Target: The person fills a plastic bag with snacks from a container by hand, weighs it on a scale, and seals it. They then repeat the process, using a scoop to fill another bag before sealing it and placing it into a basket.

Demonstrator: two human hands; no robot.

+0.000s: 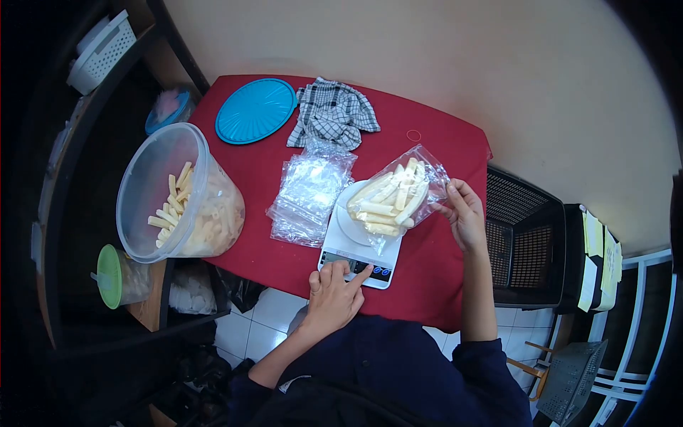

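Note:
My right hand [466, 219] pinches the upper end of a clear plastic bag [434, 178], thumb against fingers. Inside the bag are several pale, stick-shaped snack pieces [388, 206]. The bag's filled part rests tilted on the round plate of a white kitchen scale [386, 257]. At the scale's front, my left hand [333, 297] is open and holds nothing. One of its digits reaches to the dark button panel [364, 272], while the other fingers cover part of the display. A stack of clear plastic bags [309, 196] lies just left of the scale.
On the left stands a large clear tub [196, 231] of similar sticks. A blue lid [256, 110], a checkered cloth [333, 107] and a rubber band [414, 135] lie toward the back of the red tablecloth [434, 277]. Right of the table is a black crate [523, 285].

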